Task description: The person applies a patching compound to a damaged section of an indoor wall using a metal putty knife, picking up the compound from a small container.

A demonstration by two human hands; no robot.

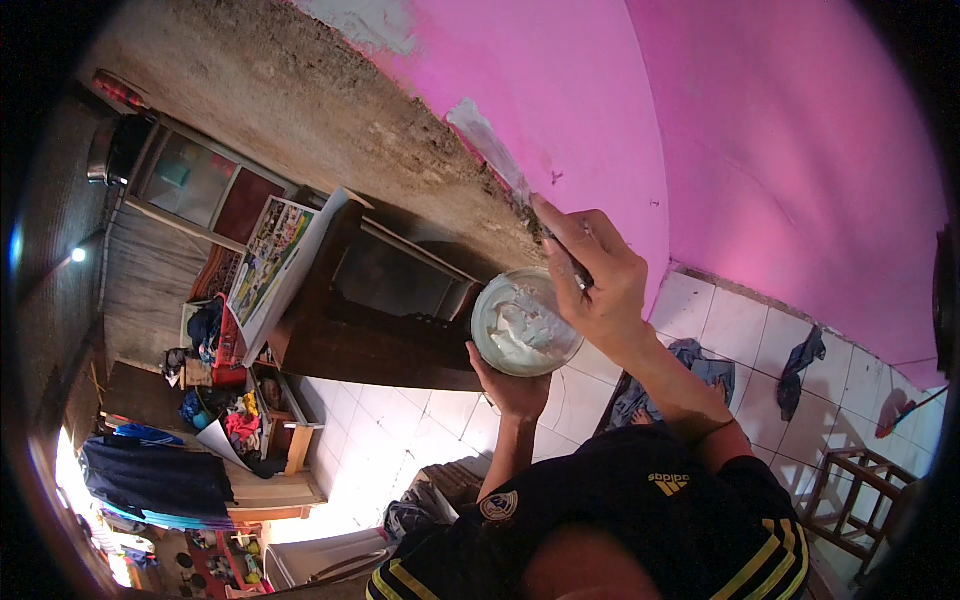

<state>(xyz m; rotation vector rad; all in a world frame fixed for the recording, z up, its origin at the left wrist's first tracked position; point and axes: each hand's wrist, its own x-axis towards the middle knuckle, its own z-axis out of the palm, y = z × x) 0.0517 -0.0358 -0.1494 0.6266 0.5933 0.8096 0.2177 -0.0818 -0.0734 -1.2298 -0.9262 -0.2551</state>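
Nearest you, at the bottom of the frame, your dark shirt [610, 500] leads up to your left hand [515, 395], just below centre, which supports the round tub [478, 322]; its thumb lies against the lower-left side, while the other fingers are mostly hidden beneath, so I cannot tell how widely they spread. The tub sits at the middle of the frame, with plenty of white paste [525, 330] inside. Just above and to its right, your right hand [605, 285] pinches a slim tool [521, 190] in a narrow grip, index finger stretched along it. The tool points toward the upper left, where 1 pale strip [478, 130] follows the border between the pink wall [780, 110] and the rough brown band [270, 90]; I cannot tell where blade ends and smear begins. A 2nd whitish patch [370, 22] lies at the top edge. Judging by these 2 marks, the coating looks only partly laid: pink shows between them, and the brown band appears largely uncoated. Beyond your hands stand a dark cabinet [350, 350] left of centre and, at lower right, a wooden stool [855, 500] on the tiled floor [440, 412].
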